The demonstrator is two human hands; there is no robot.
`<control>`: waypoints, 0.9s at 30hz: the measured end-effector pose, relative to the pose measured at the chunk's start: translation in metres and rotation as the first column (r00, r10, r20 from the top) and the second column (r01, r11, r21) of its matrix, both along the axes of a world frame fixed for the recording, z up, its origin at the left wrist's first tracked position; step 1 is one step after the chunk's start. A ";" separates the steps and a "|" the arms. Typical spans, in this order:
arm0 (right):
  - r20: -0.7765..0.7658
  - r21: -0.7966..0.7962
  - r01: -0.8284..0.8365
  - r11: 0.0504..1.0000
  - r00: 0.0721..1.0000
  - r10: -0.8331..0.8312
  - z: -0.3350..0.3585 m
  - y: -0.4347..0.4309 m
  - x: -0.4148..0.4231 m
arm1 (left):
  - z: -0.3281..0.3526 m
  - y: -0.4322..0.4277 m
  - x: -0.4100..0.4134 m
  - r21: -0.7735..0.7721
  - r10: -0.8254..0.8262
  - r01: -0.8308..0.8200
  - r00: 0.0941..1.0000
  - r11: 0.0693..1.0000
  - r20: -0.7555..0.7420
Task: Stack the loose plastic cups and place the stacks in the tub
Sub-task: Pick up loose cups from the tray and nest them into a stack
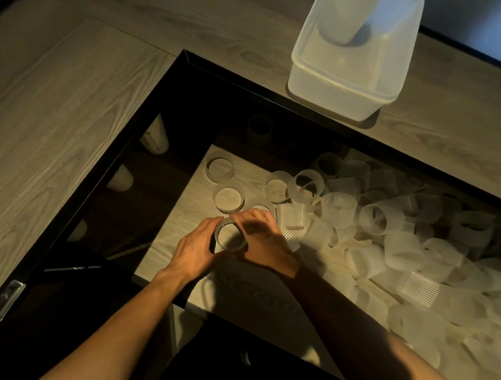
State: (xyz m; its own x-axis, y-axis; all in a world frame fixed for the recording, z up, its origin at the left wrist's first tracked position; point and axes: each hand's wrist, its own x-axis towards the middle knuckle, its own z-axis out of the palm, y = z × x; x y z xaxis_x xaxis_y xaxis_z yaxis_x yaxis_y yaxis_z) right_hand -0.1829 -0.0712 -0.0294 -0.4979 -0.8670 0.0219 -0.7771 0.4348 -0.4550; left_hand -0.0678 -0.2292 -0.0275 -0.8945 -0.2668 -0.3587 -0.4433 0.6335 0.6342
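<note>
Translucent ribbed cup (230, 237) is mouth-up btwn both hands, low centre of the black-framed inset (166, 97). Left hand (193, 253): fingers curled round the cup's left wall. Right hand (264, 241): fingers curled over its far rim and right side, so both grip it. Loose cups (391, 229) are piled to the right, a few upright just beyond the hands. Tub (336, 91) stands well apart on the wood surface (67, 119), w/ a cup stack (345, 22) tilted inside.
</note>
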 end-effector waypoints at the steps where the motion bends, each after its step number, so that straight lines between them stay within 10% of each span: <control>1: -0.029 0.015 -0.013 1.000 0.999 0.014 0.000 0.001 -0.001 | 0.000 0.000 -0.001 -0.010 -0.006 0.006 1.000 1.000 0.001; 17: 0.141 0.048 0.023 0.999 0.990 -0.030 0.056 -0.022 -0.020 | 0.041 -0.015 -0.005 -0.001 0.106 -0.111 0.958 0.994 -0.267; 27: 0.216 0.157 0.052 0.986 0.973 -0.085 0.054 -0.045 -0.060 | 0.039 -0.030 -0.047 -0.016 0.094 -0.098 0.980 0.995 -0.174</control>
